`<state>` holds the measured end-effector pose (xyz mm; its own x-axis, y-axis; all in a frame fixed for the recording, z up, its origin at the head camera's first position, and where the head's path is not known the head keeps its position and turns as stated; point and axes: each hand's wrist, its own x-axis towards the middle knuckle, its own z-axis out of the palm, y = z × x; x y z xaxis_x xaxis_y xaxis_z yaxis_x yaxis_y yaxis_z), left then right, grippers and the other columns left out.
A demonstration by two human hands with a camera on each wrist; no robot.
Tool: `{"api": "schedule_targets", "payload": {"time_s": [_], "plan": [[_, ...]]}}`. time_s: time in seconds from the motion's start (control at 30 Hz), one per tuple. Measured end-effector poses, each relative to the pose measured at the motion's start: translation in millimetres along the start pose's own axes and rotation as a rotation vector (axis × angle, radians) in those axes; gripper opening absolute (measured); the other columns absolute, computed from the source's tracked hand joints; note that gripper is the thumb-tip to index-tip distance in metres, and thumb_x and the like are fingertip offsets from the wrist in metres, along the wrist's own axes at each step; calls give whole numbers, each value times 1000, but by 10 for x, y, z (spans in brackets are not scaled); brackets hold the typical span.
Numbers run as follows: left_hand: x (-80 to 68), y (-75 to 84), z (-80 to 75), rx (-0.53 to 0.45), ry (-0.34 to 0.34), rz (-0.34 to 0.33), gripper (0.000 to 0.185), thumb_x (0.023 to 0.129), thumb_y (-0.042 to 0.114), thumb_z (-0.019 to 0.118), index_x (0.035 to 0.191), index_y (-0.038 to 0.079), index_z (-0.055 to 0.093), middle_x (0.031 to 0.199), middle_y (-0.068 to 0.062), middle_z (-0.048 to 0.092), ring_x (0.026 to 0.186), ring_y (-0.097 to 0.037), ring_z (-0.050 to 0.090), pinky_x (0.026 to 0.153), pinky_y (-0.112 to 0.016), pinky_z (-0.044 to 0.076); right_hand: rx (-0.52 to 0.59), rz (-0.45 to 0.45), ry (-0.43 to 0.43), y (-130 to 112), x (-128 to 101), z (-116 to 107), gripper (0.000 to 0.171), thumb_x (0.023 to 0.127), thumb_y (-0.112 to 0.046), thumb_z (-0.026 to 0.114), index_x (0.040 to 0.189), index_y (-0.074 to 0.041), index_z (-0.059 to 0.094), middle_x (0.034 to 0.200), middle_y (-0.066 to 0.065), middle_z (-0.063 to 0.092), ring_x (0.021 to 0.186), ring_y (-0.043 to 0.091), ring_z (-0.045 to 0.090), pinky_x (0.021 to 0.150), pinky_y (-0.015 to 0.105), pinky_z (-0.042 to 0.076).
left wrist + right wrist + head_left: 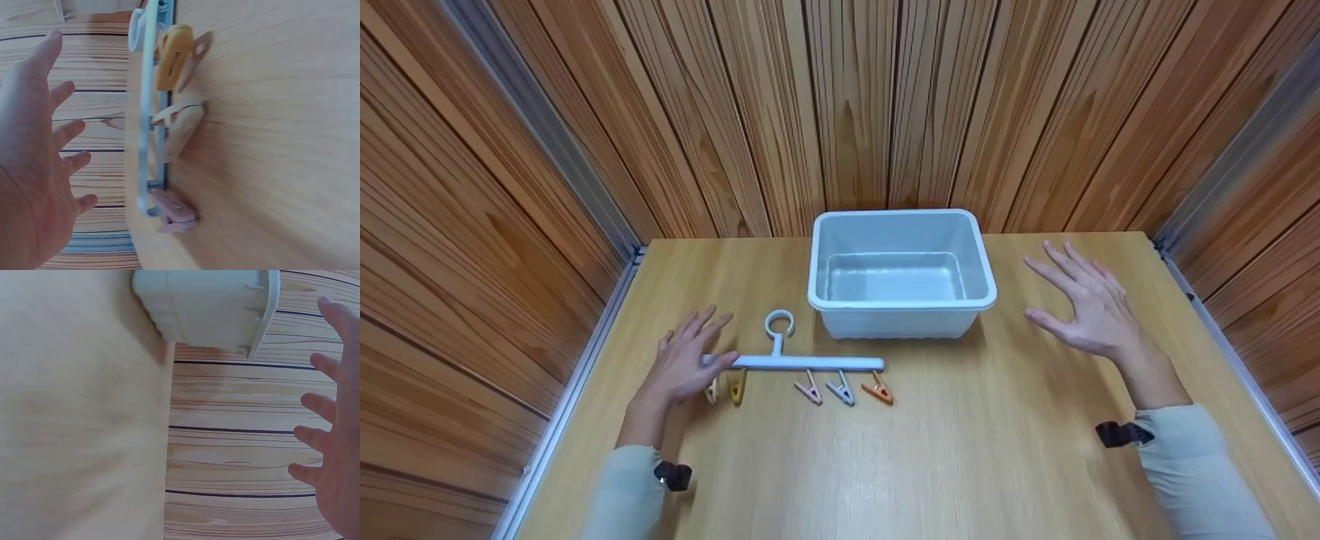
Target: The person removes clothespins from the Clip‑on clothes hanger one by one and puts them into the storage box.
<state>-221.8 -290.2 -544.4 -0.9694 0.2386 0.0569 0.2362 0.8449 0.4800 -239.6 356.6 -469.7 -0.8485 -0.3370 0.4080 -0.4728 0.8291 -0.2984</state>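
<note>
A pale blue clip hanger (817, 363) lies on the table, its ring-shaped hook pointing toward the back wall. Along its bar are several small clips, among them a yellow clip (174, 56), a beige clip (183, 132), a mauve clip (174, 212), a light blue clip (841, 390) and an orange clip (878, 391). Over the hanger's left end is my left hand (686, 360), fingers spread and nothing held; the left wrist view shows a gap between palm and bar. My right hand (1091, 307) hovers with fingers apart, right of a whitish plastic basin (904, 306).
The basin stands at the back middle of the wooden table (825, 465), with nothing seen inside. Wood-plank walls (855, 112) close off the back and both sides. Metal rails (577, 382) run along the table's side edges.
</note>
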Motion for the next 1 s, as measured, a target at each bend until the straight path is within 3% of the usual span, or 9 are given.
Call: {"api": "schedule_targets", "payload": {"time_s": [0.2,0.47,1.0], "plan": [[-25,-35,143,-26,4,-6,82,103,56,74,173,25,46,187,-16,32,173,-53,24,130,-86,18,78,37,32,-16,-37,53,78,94,-33,82,167,-24,56,181,20,42,166,60,36,120,94,29],[-78,-86,268,-98,-18,-11,81,99,57,77,169,25,53,184,-18,36,172,-54,25,129,-88,12,179,44,81,-16,-64,144,78,94,-24,82,167,-21,56,179,23,44,165,62,36,121,92,30],[-67,-111,380,-148,-21,-41,63,92,47,91,147,21,76,159,-18,63,151,-46,49,127,-90,-3,323,75,152,-14,-128,222,74,93,-15,81,164,-13,59,177,26,46,166,62,33,124,90,27]]}}
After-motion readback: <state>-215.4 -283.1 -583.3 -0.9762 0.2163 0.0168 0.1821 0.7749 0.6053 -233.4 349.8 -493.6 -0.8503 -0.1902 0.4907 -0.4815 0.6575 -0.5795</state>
